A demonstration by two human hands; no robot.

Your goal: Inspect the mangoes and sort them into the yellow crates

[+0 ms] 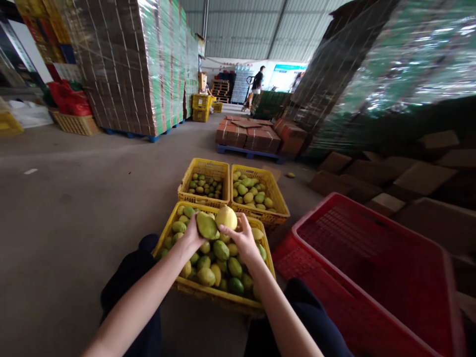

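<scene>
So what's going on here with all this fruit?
A person is holding two fruits above a full yellow crate: a green fruit in the left hand and a pale yellow fruit in the right hand. Just beyond stand two more crates of fruit, the left crate and the right crate. A red crate sits to the person's right.

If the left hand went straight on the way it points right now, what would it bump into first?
Probably the pale yellow fruit in the right hand: it appears just beyond the green fruit that the left hand holds. Depth is hard to judge from one view.
</scene>
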